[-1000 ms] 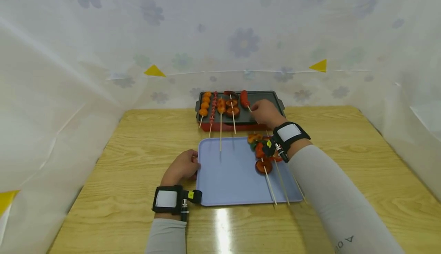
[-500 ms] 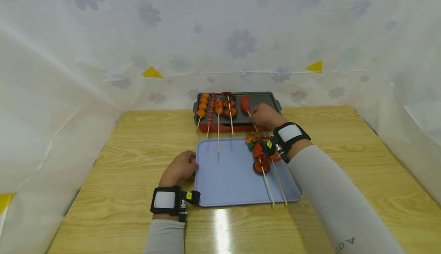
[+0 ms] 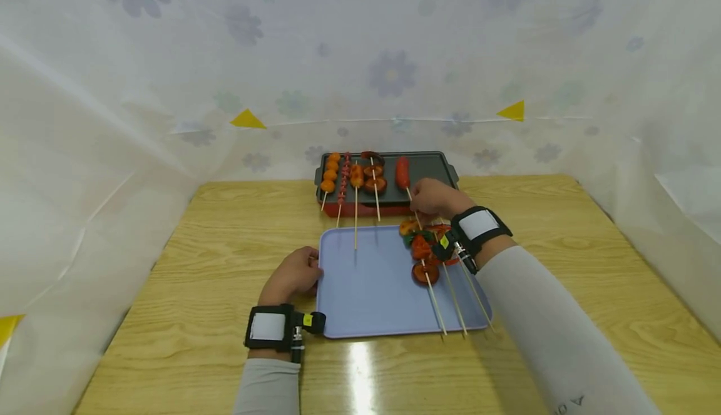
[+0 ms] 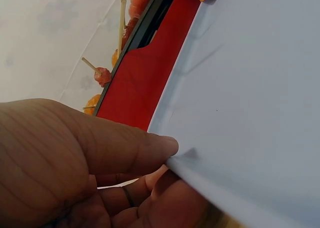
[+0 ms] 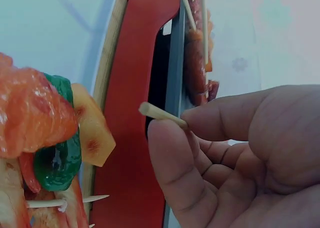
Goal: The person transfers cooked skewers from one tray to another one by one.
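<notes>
In the head view my right hand point(image 3: 438, 197) pinches the stick of a red sausage skewer point(image 3: 402, 173), whose sausage lies over the dark grill plate point(image 3: 430, 164). The right wrist view shows the blunt end of that stick point(image 5: 162, 114) between thumb and fingertips. My left hand point(image 3: 293, 272) holds the left edge of a pale lilac tray point(image 3: 366, 299), thumb on top of the rim and fingers below, as the left wrist view shows. On the tray's right side lie several skewers with vegetable and meat pieces point(image 3: 421, 247), partly hidden by my right wrist.
On the grill's left half lie an orange ball skewer point(image 3: 330, 174), a thin pink meat skewer point(image 3: 343, 180), a browned skewer point(image 3: 357, 176) and a round-slice skewer point(image 3: 374, 183). Their sticks overhang the front. A wooden table point(image 3: 225, 233) bears everything, with a flowered curtain point(image 3: 388, 77) behind.
My right hand has come slightly back toward me along with the sausage skewer, and the sausage now lies a little lower on the grill and straighter. The left hand stays at the tray edge.
</notes>
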### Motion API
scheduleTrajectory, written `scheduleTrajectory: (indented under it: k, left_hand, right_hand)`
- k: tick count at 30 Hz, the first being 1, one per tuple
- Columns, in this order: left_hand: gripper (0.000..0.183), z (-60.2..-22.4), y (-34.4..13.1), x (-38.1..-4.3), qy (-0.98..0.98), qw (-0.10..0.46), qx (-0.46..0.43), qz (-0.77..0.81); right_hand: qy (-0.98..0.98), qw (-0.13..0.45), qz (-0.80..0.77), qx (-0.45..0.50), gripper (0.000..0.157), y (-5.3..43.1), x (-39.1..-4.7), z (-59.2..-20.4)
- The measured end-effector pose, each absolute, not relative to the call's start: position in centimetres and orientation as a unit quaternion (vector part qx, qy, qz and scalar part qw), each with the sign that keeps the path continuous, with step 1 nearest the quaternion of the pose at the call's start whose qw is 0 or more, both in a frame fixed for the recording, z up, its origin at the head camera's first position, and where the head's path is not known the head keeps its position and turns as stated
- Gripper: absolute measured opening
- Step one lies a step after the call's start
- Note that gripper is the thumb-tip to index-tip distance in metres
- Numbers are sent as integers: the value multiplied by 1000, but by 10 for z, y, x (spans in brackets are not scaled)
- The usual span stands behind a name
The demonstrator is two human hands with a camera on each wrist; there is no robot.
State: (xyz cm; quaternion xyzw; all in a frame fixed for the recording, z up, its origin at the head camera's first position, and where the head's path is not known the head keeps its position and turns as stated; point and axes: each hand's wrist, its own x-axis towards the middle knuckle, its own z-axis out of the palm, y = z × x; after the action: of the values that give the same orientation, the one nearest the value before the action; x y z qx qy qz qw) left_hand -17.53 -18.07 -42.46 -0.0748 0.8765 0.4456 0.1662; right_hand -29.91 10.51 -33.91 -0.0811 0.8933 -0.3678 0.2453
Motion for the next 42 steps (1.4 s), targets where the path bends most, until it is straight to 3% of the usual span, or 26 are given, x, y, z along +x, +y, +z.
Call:
scheduleTrajectory:
  k: [6, 42]
  left_hand:
    - [40, -424, -180, -175, 875, 164, -82, 449]
    - [41, -423, -180, -175, 880, 168, -76, 437]
  right_hand:
    - [882, 236, -399, -86, 3, 102, -290, -341]
    - [929, 114, -316, -153, 15, 101, -224, -371]
